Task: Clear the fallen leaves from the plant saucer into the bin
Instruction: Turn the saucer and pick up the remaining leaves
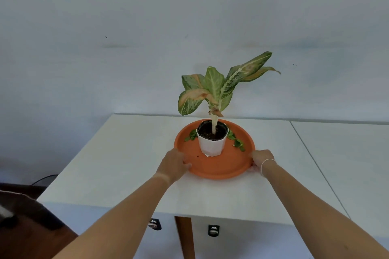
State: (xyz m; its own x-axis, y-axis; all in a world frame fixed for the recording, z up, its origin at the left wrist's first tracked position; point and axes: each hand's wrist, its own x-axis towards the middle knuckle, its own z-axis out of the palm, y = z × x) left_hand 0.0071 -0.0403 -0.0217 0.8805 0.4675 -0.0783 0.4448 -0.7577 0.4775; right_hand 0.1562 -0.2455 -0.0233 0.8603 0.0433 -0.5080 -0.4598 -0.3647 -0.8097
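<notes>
Orange plant saucer [221, 166] sits on the white table [117, 164], toward the far half of the tabletop, close to the pale wall [126, 27]. A white faceted pot [211, 145] stands upright in the saucer, slightly back of centre, filled with dark soil. The plant [216, 88] in it has broad variegated leaves, green with cream veins and some orange-brown patches, leaning to the right.

Fallen leaves: small green ones lie in the saucer on both sides of the pot. One cluster [191, 135] at the pot's left, touching or just beside its wall. A second cluster [237, 142] at the right, trailing outward toward the rim. A tiny dark speck rests on the saucer floor in front of the pot, left of it.

Left hand [173, 164]: fingers curled over the saucer's near-left rim, closed on it. Right hand [262, 159]: gripping the near-right rim, fingers wrapped under and out of sight; thin white band at the wrist. Both forearms extend straight out over the table's near edge.

A seam divides this tabletop from an adjoining white surface [347, 153] on the right. No bin in view.
</notes>
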